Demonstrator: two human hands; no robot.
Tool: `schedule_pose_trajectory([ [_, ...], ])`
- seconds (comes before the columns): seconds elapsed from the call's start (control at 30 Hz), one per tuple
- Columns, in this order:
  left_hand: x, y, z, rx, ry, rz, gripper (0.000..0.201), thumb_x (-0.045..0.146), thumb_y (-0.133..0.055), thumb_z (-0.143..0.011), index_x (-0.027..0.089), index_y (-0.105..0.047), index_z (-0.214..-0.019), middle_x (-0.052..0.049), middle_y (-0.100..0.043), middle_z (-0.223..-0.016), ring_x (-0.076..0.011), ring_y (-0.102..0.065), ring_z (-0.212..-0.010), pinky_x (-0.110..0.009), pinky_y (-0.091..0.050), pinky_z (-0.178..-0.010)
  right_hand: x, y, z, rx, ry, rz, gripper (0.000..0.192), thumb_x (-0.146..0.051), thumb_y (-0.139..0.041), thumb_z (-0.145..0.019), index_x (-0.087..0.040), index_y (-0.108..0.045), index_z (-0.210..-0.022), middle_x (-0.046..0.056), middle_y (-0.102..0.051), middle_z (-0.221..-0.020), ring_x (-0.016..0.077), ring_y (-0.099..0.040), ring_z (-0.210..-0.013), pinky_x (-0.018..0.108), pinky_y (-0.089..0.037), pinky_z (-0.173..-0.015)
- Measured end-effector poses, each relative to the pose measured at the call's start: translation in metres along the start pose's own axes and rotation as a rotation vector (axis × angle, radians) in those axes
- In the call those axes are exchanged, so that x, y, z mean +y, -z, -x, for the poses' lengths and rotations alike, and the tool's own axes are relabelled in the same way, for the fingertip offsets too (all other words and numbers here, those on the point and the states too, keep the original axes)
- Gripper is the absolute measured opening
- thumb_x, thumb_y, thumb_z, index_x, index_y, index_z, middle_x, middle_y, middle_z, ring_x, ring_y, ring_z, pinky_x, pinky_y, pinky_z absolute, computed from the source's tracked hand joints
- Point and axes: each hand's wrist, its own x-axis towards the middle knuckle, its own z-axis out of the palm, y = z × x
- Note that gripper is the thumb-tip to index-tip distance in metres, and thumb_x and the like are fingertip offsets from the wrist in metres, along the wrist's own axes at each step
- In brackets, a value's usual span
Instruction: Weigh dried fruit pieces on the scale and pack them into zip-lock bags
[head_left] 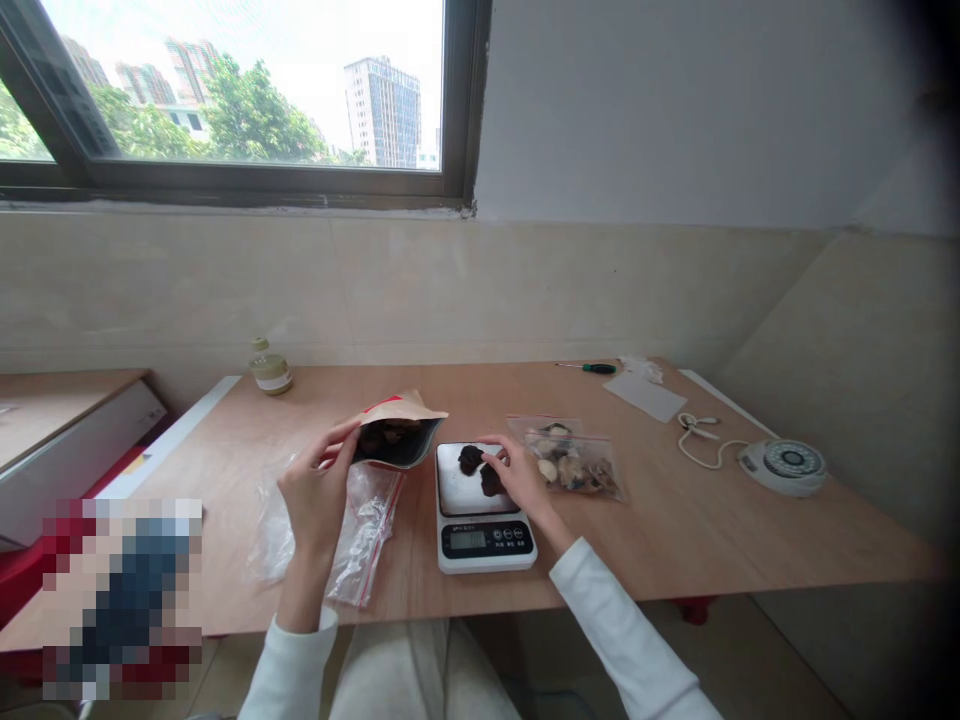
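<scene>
A person in white sleeves sat at a wooden table (pixel 675 530) beneath a window (pixel 247 90), both hands over a small kitchen scale (pixel 484 507). The left hand (pixel 319 490) was closed on the rim of an open paper pouch (pixel 397 430), tilting its mouth toward the scale; dark pieces showed inside. The right hand (pixel 517 475) rested at the far right edge of the scale's metal plate, its fingertips on or just above two dark dried pieces (pixel 480 470) lying there; whether it gripped one could not be told. Just right of the scale lay a clear bag of mixed dried goods (pixel 574 462). Empty clear zip bags (pixel 360 530) lay under the left hand. Farther back stood a small jar (pixel 271 368) and a green-handled screwdriver (pixel 589 368); a round white device (pixel 784 465) with a cord sat at the right.
</scene>
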Motion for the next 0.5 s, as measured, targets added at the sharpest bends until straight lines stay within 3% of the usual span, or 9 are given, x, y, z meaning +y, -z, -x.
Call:
schedule_pose_trajectory([
  [0.1, 0.000, 0.000, 0.000, -0.007, -0.002, -0.001, 0.020, 0.039, -0.064, -0.080, 0.026, -0.074, -0.091, 0.003, -0.074, -0.077, -0.0157, -0.070, -0.072, -0.023, -0.051, -0.066, -0.005, 0.006, 0.005, 0.020, 0.113, 0.141, 0.022, -0.022, -0.051, -0.087, -0.019, -0.064, -0.105, 0.008, -0.065, -0.105, 0.0214, -0.061, -0.092, 0.039, -0.048, -0.085],
  [0.17, 0.000, -0.001, 0.001, -0.017, -0.009, 0.006, 0.020, 0.039, -0.064, -0.080, 0.026, -0.074, -0.091, 0.002, -0.074, -0.081, -0.0157, -0.070, -0.072, -0.023, -0.050, -0.066, -0.019, 0.009, 0.008, 0.118, 0.163, 0.208, 0.021, -0.023, -0.051, -0.088, -0.019, -0.063, -0.104, 0.009, -0.063, -0.111, 0.0247, -0.056, -0.105, 0.043, -0.043, -0.093],
  [0.27, 0.000, -0.003, 0.004, -0.039, -0.003, 0.035, 0.020, 0.040, -0.065, -0.079, 0.026, -0.074, -0.090, 0.002, -0.075, -0.086, -0.0158, -0.070, -0.072, -0.024, -0.050, -0.066, -0.056, 0.015, 0.013, 0.237, 0.241, 0.190, 0.017, -0.022, -0.046, -0.091, -0.018, -0.062, -0.097, 0.009, -0.063, -0.101, 0.0223, -0.057, -0.098, 0.039, -0.044, -0.090],
  [0.3, 0.000, -0.003, 0.005, -0.054, 0.004, 0.046, 0.020, 0.040, -0.065, -0.079, 0.026, -0.074, -0.090, 0.002, -0.075, -0.086, -0.0158, -0.070, -0.071, -0.024, -0.050, -0.066, -0.071, 0.016, 0.015, 0.207, 0.284, 0.150, 0.017, -0.021, -0.044, -0.093, -0.019, -0.061, -0.095, 0.007, -0.063, -0.094, 0.0201, -0.058, -0.092, 0.035, -0.046, -0.085],
  [0.37, 0.000, -0.003, 0.008, -0.098, 0.017, 0.066, 0.020, 0.041, -0.065, -0.078, 0.026, -0.074, -0.089, 0.002, -0.075, -0.084, -0.0155, -0.069, -0.069, -0.024, -0.051, -0.066, -0.100, 0.016, 0.017, 0.019, 0.409, 0.076, 0.017, -0.019, -0.043, -0.094, -0.019, -0.059, -0.098, 0.006, -0.063, -0.093, 0.0170, -0.060, -0.088, 0.029, -0.049, -0.079],
  [0.43, 0.001, -0.003, 0.010, -0.135, 0.020, 0.088, 0.019, 0.040, -0.065, -0.078, 0.026, -0.074, -0.088, 0.003, -0.074, -0.082, -0.0147, -0.068, -0.067, -0.024, -0.052, -0.066, -0.121, 0.009, 0.015, -0.156, 0.509, 0.114, 0.022, -0.015, -0.039, -0.095, -0.019, -0.059, -0.105, 0.006, -0.064, -0.100, 0.0167, -0.061, -0.094, 0.029, -0.049, -0.084],
  [0.5, 0.002, -0.002, 0.012, -0.150, 0.014, 0.107, 0.018, 0.039, -0.065, -0.078, 0.026, -0.074, -0.088, 0.003, -0.074, -0.082, -0.0142, -0.068, -0.068, -0.024, -0.052, -0.067, -0.132, -0.006, 0.009, -0.253, 0.546, 0.251, 0.028, -0.011, -0.036, -0.095, -0.016, -0.058, -0.112, 0.009, -0.064, -0.107, 0.0194, -0.059, -0.104, 0.032, -0.048, -0.090],
])
